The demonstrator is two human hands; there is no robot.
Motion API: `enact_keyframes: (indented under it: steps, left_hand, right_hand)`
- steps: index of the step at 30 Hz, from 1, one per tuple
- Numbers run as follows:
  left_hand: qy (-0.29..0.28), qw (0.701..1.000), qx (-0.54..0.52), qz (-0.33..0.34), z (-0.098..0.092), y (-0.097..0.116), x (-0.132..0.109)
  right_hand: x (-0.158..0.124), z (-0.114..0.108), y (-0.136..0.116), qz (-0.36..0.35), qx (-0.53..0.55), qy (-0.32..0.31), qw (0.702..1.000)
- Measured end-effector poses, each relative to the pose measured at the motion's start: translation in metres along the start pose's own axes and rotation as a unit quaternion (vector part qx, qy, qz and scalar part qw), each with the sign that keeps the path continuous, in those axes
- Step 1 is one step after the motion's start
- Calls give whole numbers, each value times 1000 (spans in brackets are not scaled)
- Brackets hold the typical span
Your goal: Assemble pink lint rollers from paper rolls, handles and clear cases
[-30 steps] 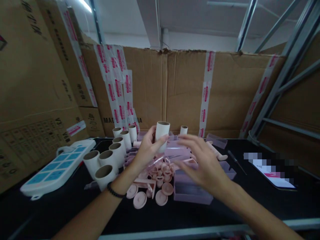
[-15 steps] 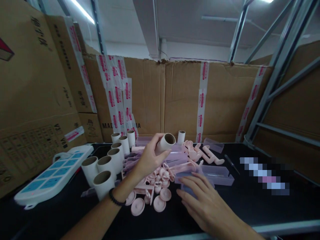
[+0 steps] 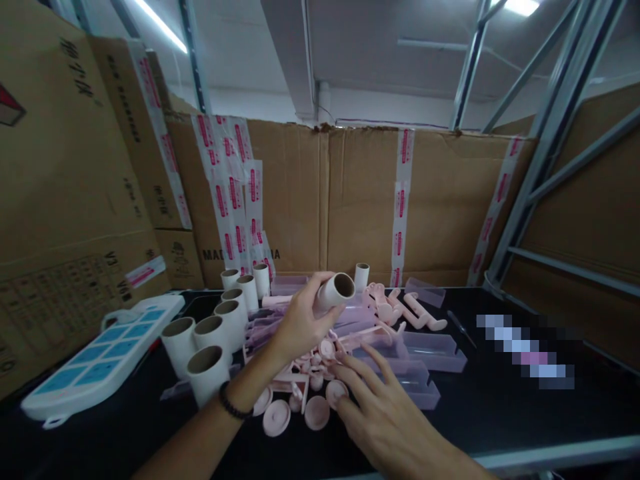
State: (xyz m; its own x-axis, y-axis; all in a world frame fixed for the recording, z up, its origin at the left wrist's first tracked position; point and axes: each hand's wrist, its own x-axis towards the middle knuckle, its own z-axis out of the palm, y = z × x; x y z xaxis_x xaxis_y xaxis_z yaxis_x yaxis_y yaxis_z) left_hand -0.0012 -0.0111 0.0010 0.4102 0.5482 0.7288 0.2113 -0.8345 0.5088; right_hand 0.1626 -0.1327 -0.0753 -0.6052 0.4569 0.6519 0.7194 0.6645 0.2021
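My left hand is closed around a white cardboard tube, tilted so that its open brown-lined end faces up and right. My right hand is low over the pile, fingers apart, with its fingertips among small pink plastic parts. One fingertip is at the edge of a round pink cap; I cannot tell whether it touches it. Two more round caps, a near cap and another cap, lie just left of that hand. Beside it are translucent purple trays.
Several white tubes stand upright on the left, with one tube at the back. A white power strip lies far left. Pink hooked parts and a dark pen-like tool lie right. Cardboard walls enclose the black table.
My right hand has moved left from the purple trays to the pink caps, uncovering the nearer tray. The left hand still holds the tube, tilted slightly further right.
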Motion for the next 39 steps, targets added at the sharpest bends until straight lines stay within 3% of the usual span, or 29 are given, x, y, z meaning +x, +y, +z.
enact_keyframes:
  steps: [4,7,10,11,13,16,20,23,25,27,29,32,33,36,39]
  left_hand:
    - [21,1000,-18,-7,-1,0,-1]
    - [31,999,-17,-11,0,1,-1]
    - [33,999,-10,-15,4,0,-2]
    - [33,999,-8,-17,6,0,-2]
    - [48,999,-9,-3,9,-3,-3]
    - [57,998,-8,7,14,-8,-3]
    - [56,998,-2,6,15,-8,-2]
    - [54,998,1,11,14,-5,-1]
    - [54,998,2,12,14,-5,-1]
    - [58,998,1,13,14,-5,-1]
    - [63,998,3,11,13,-5,-1]
    - [61,998,5,3,12,-4,-1]
    - [60,998,4,3,12,-4,-1]
    - [61,998,-3,8,12,-2,-2]
    - [65,998,-10,1,12,-2,-2]
  right_hand:
    - [4,-15,5,93,183,73,976]
    - [13,-22,19,219,328,114,912]
    - [26,-19,36,310,386,187,849]
    - [28,-16,40,325,374,205,844]
    - [24,-10,45,329,310,215,866]
    - [3,-3,41,333,214,271,878]
    - [-19,-7,34,366,161,407,821]
    - [-15,-18,39,329,126,525,775]
    - [-14,-29,43,300,111,553,769]
    - [-24,-39,43,295,107,527,790]
    - [-47,-48,38,287,102,463,833]
    - [-93,-57,28,180,93,240,949]
    - [-106,-58,25,136,82,156,975]
    - [-130,-62,19,73,41,9,996]
    - [-140,-61,11,53,29,-30,998]
